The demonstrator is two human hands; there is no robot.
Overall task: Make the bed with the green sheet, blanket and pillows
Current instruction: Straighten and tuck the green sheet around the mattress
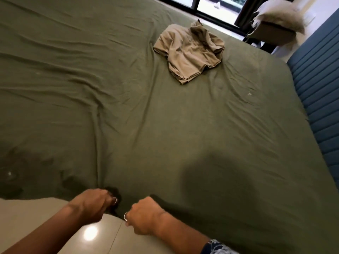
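The green sheet (146,110) covers the whole mattress, with wrinkles running from its near edge toward the far left. My left hand (93,200) grips the sheet's near edge, fingers curled into the fabric. Beside it, my right hand (145,215) grips the same edge in a fist, a ring on one finger. A folded beige cloth (189,52) lies on the sheet toward the far right. A pale pillow (278,15) rests on a small table beyond the bed's far corner.
A blue padded headboard (319,92) runs along the bed's right side. A dark-framed window (211,6) sits behind the bed. Glossy pale floor tiles (55,226) lie under my arms at the near edge.
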